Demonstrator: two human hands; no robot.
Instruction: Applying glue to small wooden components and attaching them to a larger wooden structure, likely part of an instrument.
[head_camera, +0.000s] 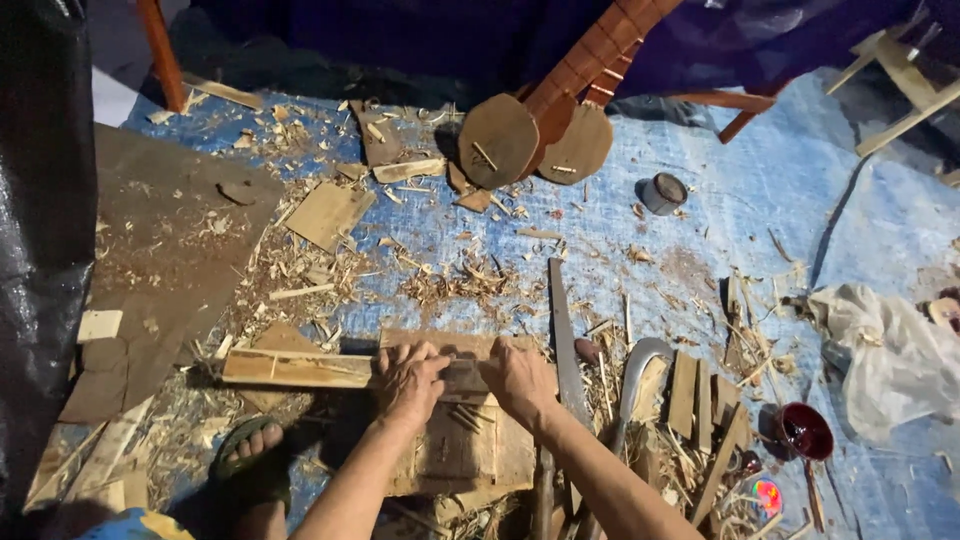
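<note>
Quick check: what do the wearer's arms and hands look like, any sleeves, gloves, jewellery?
Both forearms are bare as far as the frame shows, no sleeves in view. The left hand and right hand wear no gloves; no watch or wristband shows. Rings are too small to tell.

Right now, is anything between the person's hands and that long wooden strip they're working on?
Nothing visible. Both the left hand and the right hand rest directly on the wooden strip, which lies across a wooden block. Shavings and a long blade lie beside them, not between.
</note>
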